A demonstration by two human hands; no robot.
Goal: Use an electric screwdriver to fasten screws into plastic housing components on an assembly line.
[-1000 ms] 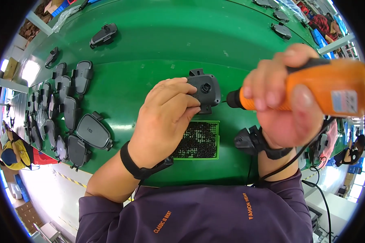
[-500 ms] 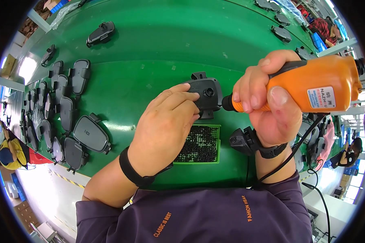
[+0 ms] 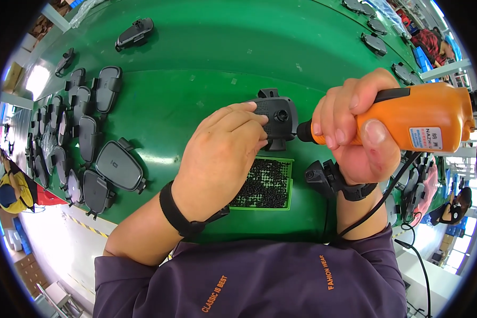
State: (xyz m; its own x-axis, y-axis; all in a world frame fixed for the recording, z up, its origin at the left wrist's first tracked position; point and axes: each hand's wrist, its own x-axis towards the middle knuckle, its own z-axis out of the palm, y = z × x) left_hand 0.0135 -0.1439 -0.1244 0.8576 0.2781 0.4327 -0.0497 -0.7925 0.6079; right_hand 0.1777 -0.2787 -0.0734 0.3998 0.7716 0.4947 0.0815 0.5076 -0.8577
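Observation:
My left hand (image 3: 222,139) grips a black phone holder (image 3: 282,127) by its left side, the fingers bent over its perforated back. A round black knob stands up from that back, and a clamp arm sticks out at the top and bottom. My right hand (image 3: 358,124) is wrapped round an orange electric screwdriver (image 3: 413,114), held level. Its black nose points left at the holder's right edge; whether the tip touches a screw is too small to tell. Just below the holder lies a green tray (image 3: 290,193) of small black screws, partly hidden by my left hand.
Several black phone holders (image 3: 119,165) are grouped at the left of the green table (image 3: 196,32). One more holder (image 3: 135,34) lies at the far left. A black cable (image 3: 379,199) hangs from the screwdriver across my right forearm. Other people sit at both sides.
The whole view has shifted slightly, so the table and holders sit a little differently in the picture. Both hands keep their grip, and the screwdriver stays at the holder's right edge.

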